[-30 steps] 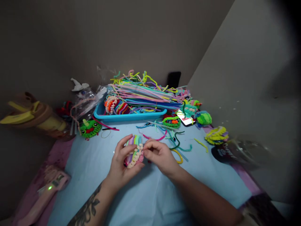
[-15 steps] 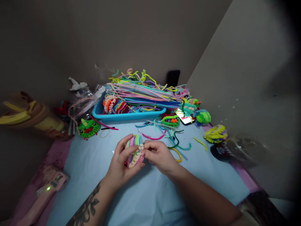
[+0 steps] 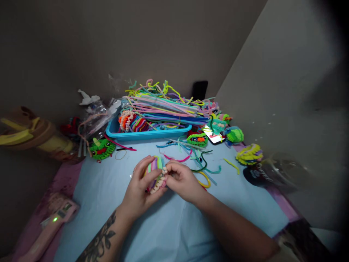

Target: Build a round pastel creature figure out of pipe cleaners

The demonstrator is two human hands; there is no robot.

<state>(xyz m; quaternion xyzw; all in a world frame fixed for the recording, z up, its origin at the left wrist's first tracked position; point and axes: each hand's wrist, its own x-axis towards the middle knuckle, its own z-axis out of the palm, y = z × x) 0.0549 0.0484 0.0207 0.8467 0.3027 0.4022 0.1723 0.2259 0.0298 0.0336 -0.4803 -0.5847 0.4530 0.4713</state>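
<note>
A small pastel striped pipe-cleaner craft piece (image 3: 156, 174) with a cream curly edge sits between both hands, just above the light blue table cover (image 3: 169, 225). My left hand (image 3: 140, 189) cups it from the left with fingers wrapped round it. My right hand (image 3: 183, 181) pinches its right edge with closed fingertips.
A blue tray (image 3: 148, 134) piled with long pipe cleaners (image 3: 169, 105) stands at the back. Loose pipe cleaners and a yellow ring (image 3: 203, 179) lie right of my hands. A green fuzzy figure (image 3: 101, 148) lies back left, a pink glue gun (image 3: 51, 222) near left, other fuzzy figures at right.
Both hands and the craft piece have stayed in nearly the same place; my right fingertips have closed in a little tighter on its edge. The view has tilted slightly.
</note>
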